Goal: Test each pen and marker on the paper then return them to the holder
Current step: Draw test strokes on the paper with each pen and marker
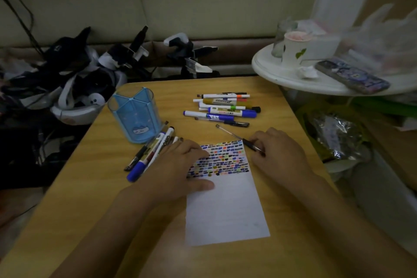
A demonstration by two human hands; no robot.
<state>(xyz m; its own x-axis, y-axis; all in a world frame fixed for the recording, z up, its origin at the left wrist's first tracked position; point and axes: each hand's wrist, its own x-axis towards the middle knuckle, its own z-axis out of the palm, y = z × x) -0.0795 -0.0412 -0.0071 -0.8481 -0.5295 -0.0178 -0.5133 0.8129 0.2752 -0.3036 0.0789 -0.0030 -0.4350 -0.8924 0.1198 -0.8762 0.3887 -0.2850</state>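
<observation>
The paper (225, 207) lies nearest, flat on the table (90, 221). Its near part is still white. Its far part is full of little color marks, so there is room left for more tests.

The left hand (180, 169) lies on the left side of the paper, fingers mostly flat and a bit bent, thumb stretched out on the white part. It holds nothing. It looks like it is pressing the paper down so it will not slide.

The right hand (277, 153) is at the paper's right edge. Its fingers are curled round a thin pen (239, 136) and pinch it low down. The pen's far end sticks out up and to the left. The tip is hidden, so I cannot tell if it touches the paper.

Just left of the left hand lies a small bunch of pens (149, 153), close to the holder (135, 115). The holder is blue, stands up and looks empty. I think this bunch is tested and waiting to go back in.

Farther back lies a bigger pile (223, 107), likely not tested yet.
</observation>
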